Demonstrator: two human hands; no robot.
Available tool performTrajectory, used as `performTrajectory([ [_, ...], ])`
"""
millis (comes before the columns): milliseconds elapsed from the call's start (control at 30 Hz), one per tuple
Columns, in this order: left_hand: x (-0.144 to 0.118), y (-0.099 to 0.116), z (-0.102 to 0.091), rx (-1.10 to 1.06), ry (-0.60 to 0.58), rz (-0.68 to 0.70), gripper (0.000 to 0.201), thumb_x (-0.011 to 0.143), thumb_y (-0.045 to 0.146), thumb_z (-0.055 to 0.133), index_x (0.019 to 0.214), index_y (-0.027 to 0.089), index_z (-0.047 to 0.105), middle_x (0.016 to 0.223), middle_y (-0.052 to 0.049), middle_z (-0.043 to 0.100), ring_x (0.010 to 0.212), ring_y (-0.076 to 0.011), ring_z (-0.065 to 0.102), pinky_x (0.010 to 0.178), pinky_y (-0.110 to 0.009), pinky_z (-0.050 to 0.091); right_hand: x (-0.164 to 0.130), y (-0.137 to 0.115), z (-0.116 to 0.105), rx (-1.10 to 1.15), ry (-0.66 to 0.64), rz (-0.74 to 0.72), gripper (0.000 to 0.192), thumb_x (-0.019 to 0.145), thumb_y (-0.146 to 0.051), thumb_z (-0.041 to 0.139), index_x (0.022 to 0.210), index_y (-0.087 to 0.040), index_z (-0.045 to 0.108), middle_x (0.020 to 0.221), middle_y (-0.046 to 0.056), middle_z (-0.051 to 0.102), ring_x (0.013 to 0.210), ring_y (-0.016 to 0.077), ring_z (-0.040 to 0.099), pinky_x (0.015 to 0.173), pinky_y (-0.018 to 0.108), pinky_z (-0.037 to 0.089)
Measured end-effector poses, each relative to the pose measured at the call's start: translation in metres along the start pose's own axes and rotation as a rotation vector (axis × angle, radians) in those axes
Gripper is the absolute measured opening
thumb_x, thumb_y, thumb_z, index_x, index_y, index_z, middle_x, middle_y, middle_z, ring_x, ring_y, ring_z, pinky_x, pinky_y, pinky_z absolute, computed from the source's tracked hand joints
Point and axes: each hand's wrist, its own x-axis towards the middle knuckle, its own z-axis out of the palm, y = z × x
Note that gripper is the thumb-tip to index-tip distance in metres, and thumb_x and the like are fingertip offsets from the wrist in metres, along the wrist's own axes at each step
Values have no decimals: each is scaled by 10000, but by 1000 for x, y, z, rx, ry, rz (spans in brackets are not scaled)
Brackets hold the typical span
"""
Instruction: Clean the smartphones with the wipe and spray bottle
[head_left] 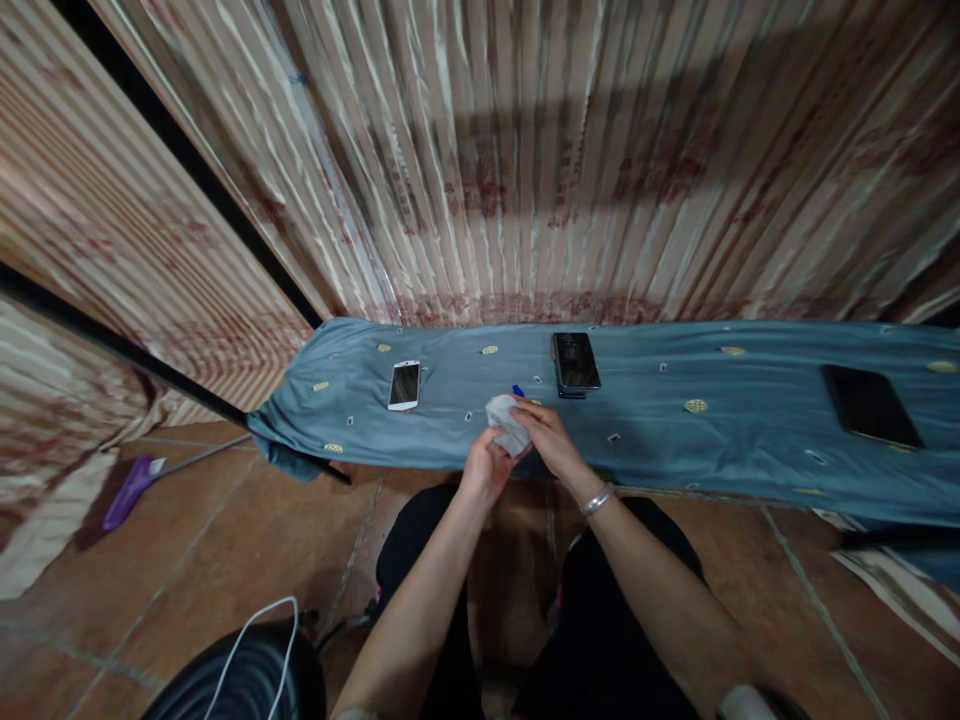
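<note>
Blue cloth (675, 440) covers the bench; tablet (870, 405), black phone (575, 362) and white phone (404, 385) lie on it. At its near edge, left hand (487, 470) and right hand (547, 435) together pinch the wipe (506, 420). Best: grip firmly, keep it clear of the cloth.

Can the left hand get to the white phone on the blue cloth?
Probably yes. The white phone lies face up on the blue cloth, with nothing between it and the left hand. But both hands are holding a whitish wad, so the left would have to let go first.
</note>
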Motion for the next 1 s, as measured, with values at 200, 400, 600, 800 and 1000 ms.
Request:
performTrajectory([
  [200,9,22,-20,152,15,59,298,576,192,819,833,174,669,771,-6,719,737,-150,657,852,-353,520,22,6,16,-87,-24,-6,472,745,-610,626,904,-186,760,867,52,760,803,225,685,743,348,538],
  [400,33,52,-27,228,98,69,368,540,330,861,812,156,684,661,-10,698,629,-153,647,678,-288,513,48,8,-9,-700,179,-161,353,889,-436,558,1092,-177,684,1105,128,716,1033,258,651,967,416,469],
  [600,65,65,-48,244,161,128,304,594,368,814,746,137,688,681,-44,714,713,-187,681,685,-275,508,44,16,-8,-1349,-13,-73,387,868,-284,633,1159,-30,611,1067,231,694,1045,313,634,932,408,475],
  [800,78,64,-70,184,208,71,188,750,292,658,835,126,678,788,-95,740,910,-244,702,863,-358,519,49,26,-14,-805,57,37,246,806,-228,597,1030,-171,681,935,86,747,867,229,685,836,366,521],
  [1000,82,64,-63,204,37,61,230,682,273,744,855,127,705,798,-65,743,791,-201,693,791,-320,514,41,15,-5,277,-18,304,303,710,-324,663,968,-165,675,788,58,753,675,186,698,594,285,555],
])
